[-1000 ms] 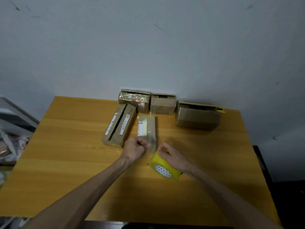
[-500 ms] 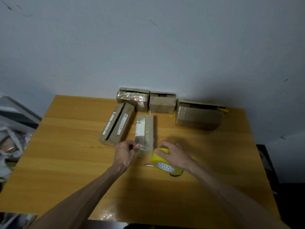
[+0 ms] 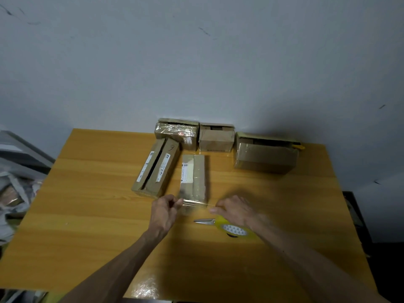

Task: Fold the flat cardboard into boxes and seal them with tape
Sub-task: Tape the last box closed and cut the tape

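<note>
1. The yellow tape roll point(image 3: 235, 231), which the right hand point(image 3: 235, 209) was gripping a second ago, now lies on the worktop point(image 3: 87, 204) under that wrist. Small scissors point(image 3: 204, 221) now show just to the left of it.
2. A clear tape strip point(image 3: 194, 203) is now stretched between the two hands. It crosses the near end of the small box point(image 3: 197, 178), which lies in the middle of the worktop.
3. The left hand point(image 3: 166, 212) has a narrow grip: its thumb and fingers pinch the left end of the strip. The right hand pinches the right end in the same way. I cannot tell whether the strip is already cut from the roll.
4. I judge from this that the sealing of this near end is in progress. The strip must next go down flat and be pressed around the corners.
5. The small box carries a white label point(image 3: 185, 173) with a barcode, but its text is too small to read.
6. The long box point(image 3: 156, 167) to its left has two white labels and a hand-drawn mark near its far end. The mark looks like a 9, but this is not certain.
</note>
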